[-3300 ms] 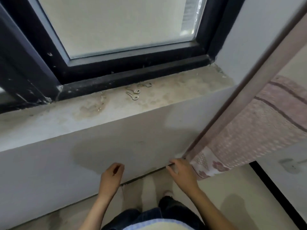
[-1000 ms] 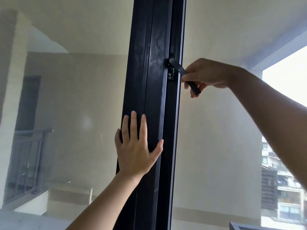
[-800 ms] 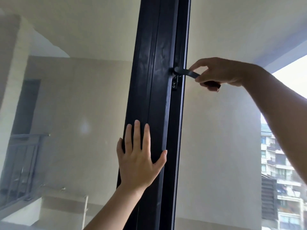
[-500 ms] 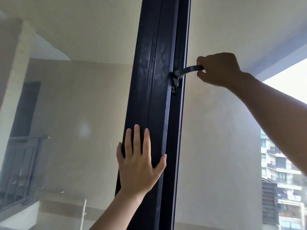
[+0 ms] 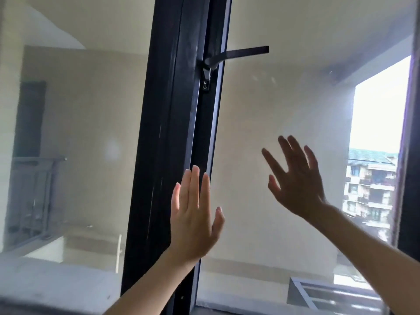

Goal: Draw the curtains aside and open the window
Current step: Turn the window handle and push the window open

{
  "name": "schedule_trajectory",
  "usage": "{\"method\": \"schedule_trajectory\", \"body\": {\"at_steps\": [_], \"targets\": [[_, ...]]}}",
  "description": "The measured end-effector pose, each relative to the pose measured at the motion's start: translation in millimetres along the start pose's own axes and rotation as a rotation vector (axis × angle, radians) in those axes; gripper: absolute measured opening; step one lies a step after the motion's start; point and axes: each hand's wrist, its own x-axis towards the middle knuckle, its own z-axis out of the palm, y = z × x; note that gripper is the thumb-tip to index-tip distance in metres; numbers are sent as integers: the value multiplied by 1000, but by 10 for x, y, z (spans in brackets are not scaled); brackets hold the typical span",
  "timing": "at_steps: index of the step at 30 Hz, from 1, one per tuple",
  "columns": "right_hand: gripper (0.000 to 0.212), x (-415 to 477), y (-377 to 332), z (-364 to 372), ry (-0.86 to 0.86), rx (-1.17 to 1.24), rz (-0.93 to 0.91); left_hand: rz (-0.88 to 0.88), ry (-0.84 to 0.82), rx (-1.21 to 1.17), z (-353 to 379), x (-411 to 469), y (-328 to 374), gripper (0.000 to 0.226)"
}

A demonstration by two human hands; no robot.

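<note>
A black window frame post (image 5: 179, 123) runs top to bottom through the middle of the view. Its black handle (image 5: 241, 56) sticks out sideways to the right, level, with nothing holding it. My left hand (image 5: 193, 214) is open, fingers up, over the right edge of the post low down. My right hand (image 5: 295, 180) is open with fingers spread in front of the right glass pane (image 5: 284, 98), well below the handle. No curtain is in view.
The left glass pane (image 5: 86, 133) shows a beige outer wall and a metal railing (image 5: 29, 201). A dark frame edge (image 5: 409, 155) stands at the far right. Apartment blocks (image 5: 370, 189) show outside beyond the right pane.
My right hand turned the handle up to level, then let go and dropped lower with fingers spread. My left hand stays flat by the post. Earlier I stood at the sill beside the curtain.
</note>
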Motion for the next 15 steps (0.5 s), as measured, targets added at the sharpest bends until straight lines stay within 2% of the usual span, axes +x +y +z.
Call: {"method": "schedule_trajectory", "body": {"at_steps": [3, 6, 8, 11, 15], "targets": [[58, -493, -38, 122, -219, -15, 68, -9, -153, 42, 316, -449, 165, 69], [61, -749, -52, 204, -297, 9, 61, -82, -190, 138, 515, -715, 247, 77], [60, -829, -32, 268, -299, 4, 38, -74, -161, 152, 566, -728, 237, 79], [61, -843, 29, 375, -216, -2, -15, -82, -115, 170, 600, -605, 141, 71], [63, -864, 30, 461, -130, 18, -44, -208, -127, 241, 590, -483, 61, 66]]}}
